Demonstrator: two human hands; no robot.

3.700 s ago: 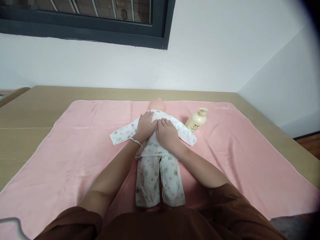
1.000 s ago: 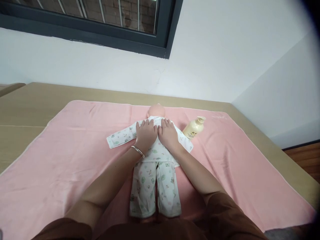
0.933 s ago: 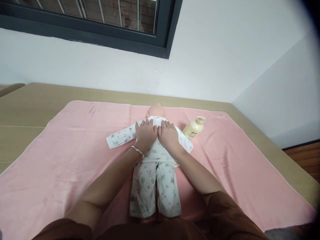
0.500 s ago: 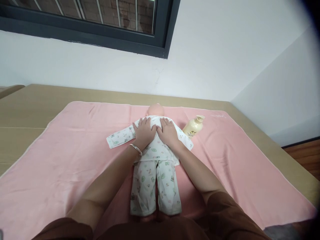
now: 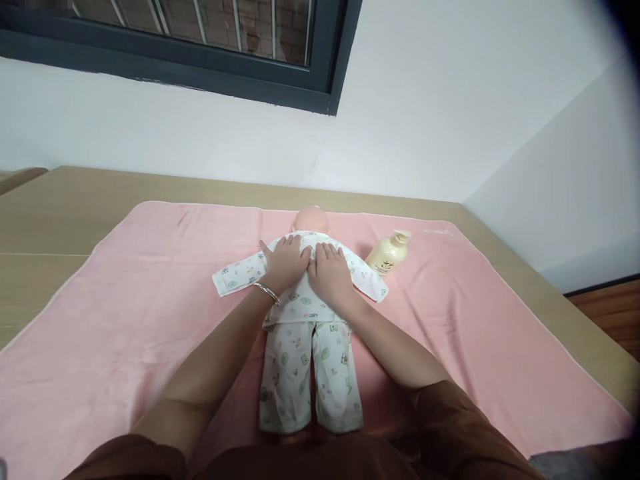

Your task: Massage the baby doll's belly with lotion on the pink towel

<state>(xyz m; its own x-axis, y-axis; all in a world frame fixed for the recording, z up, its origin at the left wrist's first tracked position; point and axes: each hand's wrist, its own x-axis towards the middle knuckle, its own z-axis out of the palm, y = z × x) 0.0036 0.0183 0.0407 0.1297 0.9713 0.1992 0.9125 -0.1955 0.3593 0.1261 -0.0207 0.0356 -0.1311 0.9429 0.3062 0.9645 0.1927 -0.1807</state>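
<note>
A baby doll [image 5: 309, 307] in white patterned top and trousers lies stretched out, its bare head [image 5: 311, 219] at the far end and its sleeves spread sideways. My left hand [image 5: 286, 262] rests flat on the upper left of its top, fingers extended and a silver bangle on the wrist. Beside it, my right hand [image 5: 331, 275] lies flat on the upper right of the top, its fingers close together. The hands meet near the middle. A pale yellow pump bottle [image 5: 389, 253] leans by the doll's right-side sleeve.
A pink blanket [image 5: 165, 280] spreads beneath the doll over a light wooden table [image 5: 65, 207]. Behind the table rises a white wall [image 5: 400, 120] with a dark-framed window [image 5: 320, 80]. Reddish-brown wood [image 5: 607, 313] shows at the far right.
My right hand has slid slightly left and toward me on the doll's top, its fingers drawn closer together. My left hand has shifted a little left. The bottle stays put.
</note>
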